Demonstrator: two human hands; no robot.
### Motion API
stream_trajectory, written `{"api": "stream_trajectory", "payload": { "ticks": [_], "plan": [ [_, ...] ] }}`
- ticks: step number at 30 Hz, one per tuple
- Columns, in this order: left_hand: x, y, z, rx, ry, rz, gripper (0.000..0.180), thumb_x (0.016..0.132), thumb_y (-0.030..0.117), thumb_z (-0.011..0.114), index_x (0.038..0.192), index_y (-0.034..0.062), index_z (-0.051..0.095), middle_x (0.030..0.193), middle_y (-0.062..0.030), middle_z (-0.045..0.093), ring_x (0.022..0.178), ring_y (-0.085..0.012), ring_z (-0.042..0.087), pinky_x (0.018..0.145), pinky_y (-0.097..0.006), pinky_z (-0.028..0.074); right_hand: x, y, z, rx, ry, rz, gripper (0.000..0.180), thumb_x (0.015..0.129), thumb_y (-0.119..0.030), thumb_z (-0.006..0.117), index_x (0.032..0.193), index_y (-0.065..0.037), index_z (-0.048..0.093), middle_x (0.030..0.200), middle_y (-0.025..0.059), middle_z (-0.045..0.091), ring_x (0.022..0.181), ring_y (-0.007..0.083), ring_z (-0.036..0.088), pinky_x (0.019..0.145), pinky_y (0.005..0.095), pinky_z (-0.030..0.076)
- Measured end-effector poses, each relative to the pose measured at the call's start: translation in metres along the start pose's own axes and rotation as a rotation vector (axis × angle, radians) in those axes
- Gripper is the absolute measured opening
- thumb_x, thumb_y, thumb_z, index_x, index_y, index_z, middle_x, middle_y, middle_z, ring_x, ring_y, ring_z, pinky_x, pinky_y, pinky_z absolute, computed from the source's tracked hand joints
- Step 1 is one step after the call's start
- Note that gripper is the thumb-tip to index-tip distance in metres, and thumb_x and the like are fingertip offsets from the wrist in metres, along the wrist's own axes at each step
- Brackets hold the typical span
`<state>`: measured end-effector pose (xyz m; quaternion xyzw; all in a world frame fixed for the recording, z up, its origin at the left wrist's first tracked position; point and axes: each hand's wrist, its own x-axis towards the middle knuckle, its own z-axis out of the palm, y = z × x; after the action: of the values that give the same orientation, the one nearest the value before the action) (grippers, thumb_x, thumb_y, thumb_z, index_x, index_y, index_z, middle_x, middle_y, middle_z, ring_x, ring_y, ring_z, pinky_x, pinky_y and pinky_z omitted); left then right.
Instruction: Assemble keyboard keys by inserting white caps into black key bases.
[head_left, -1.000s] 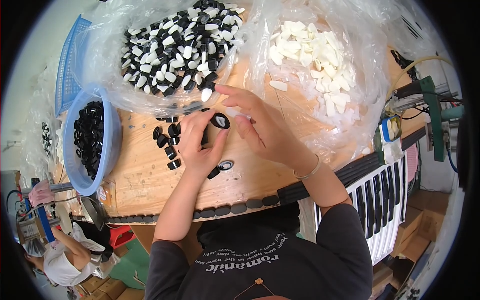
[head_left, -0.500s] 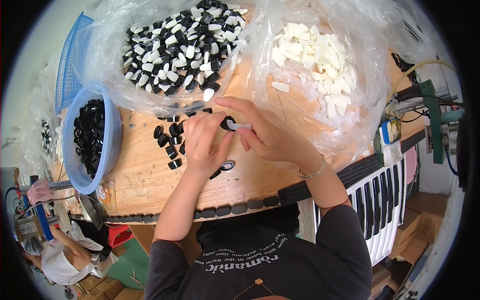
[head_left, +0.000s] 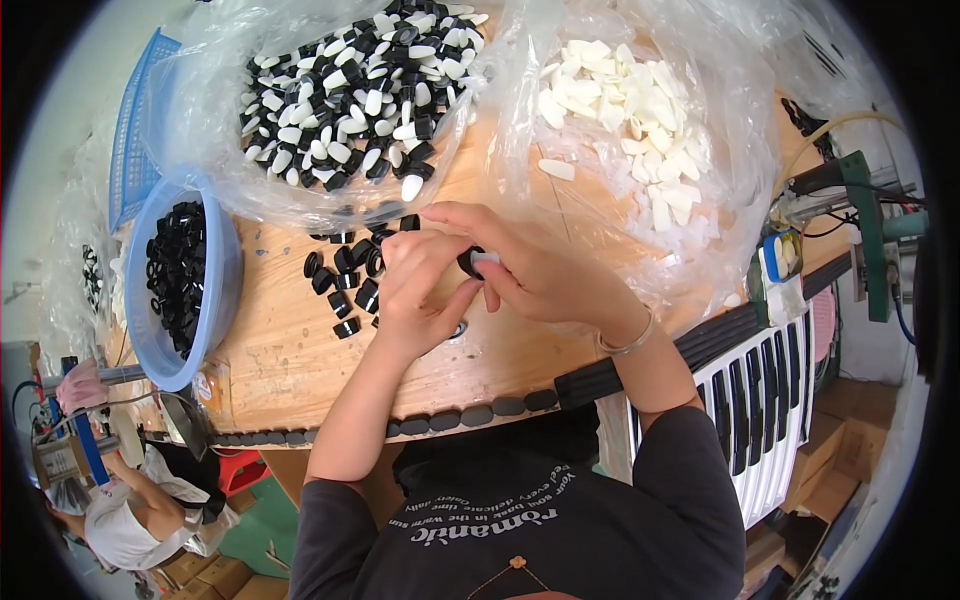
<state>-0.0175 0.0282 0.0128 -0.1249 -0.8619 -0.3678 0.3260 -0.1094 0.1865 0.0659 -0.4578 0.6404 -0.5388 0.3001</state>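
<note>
Both hands meet over the table (head_left: 290,350): the left hand (head_left: 420,290) and right hand (head_left: 540,270), fingers curled, pinch one black-and-white piece (head_left: 477,261) together.

Layout, taken from the bench (head_left: 290,360): both hands meet over its middle, left hand (head_left: 420,300) touching right hand (head_left: 540,275), a small cap (head_left: 472,262) pinched between them. Loose caps (head_left: 345,285) lie on the bench just left of the hands. Behind them sits a bag of caps (head_left: 340,100); right of it, a bag of plugs (head_left: 630,120). A basin (head_left: 225,290) holding more caps stands at the bench's left end.
</note>
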Motion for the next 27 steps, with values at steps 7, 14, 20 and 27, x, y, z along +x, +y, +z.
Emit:
{"api": "stream_trajectory", "payload": {
  "ticks": [7, 14, 20, 27],
  "plan": [
    [-0.004, -0.003, 0.002, -0.109, 0.047, -0.142, 0.046, 0.060, 0.001, 0.079, 0.104, 0.0027, 0.064, 0.097, -0.0088, 0.065, 0.093, -0.0258, 0.059, 0.084, -0.035, 0.040, -0.003, -0.004, 0.001, 0.069, -0.023, 0.012, 0.059, 0.086, 0.013, 0.037, 0.142, -0.006, 0.033, 0.131, 0.0125, 0.049, 0.068, 0.0145, 0.063, 0.056, 0.0249, 0.050],
    [-0.007, -0.008, 0.005, -0.280, 0.054, -0.196, 0.045, 0.065, -0.005, 0.076, 0.107, -0.0001, 0.063, 0.103, -0.0104, 0.064, 0.097, -0.0223, 0.058, 0.088, -0.031, 0.041, 0.003, 0.012, 0.008, 0.100, 0.116, -0.083, 0.064, 0.085, 0.008, 0.057, 0.143, -0.005, 0.032, 0.147, 0.0125, 0.036, 0.068, 0.0104, 0.062, 0.052, 0.0200, 0.046],
    [-0.016, -0.011, 0.005, -0.764, 0.188, -0.445, 0.051, 0.068, -0.011, 0.073, 0.117, -0.0039, 0.058, 0.113, -0.0099, 0.060, 0.102, -0.0166, 0.054, 0.093, -0.027, 0.038, 0.003, 0.006, 0.005, 0.043, 0.375, -0.049, 0.055, 0.073, -0.002, 0.077, 0.120, -0.001, 0.049, 0.115, 0.0063, 0.056, 0.060, 0.0020, 0.051, 0.052, 0.0162, 0.040],
    [-0.008, -0.008, 0.002, -0.213, 0.230, -0.196, 0.044, 0.065, -0.005, 0.076, 0.108, -0.0017, 0.063, 0.101, -0.0117, 0.064, 0.095, -0.0249, 0.058, 0.088, -0.034, 0.044, 0.007, 0.014, 0.012, -0.169, 0.419, -0.310, 0.018, 0.074, 0.002, 0.073, 0.089, -0.002, 0.064, 0.079, 0.0027, 0.059, 0.057, 0.0050, 0.050, 0.050, 0.0186, 0.038]
  ]
}}
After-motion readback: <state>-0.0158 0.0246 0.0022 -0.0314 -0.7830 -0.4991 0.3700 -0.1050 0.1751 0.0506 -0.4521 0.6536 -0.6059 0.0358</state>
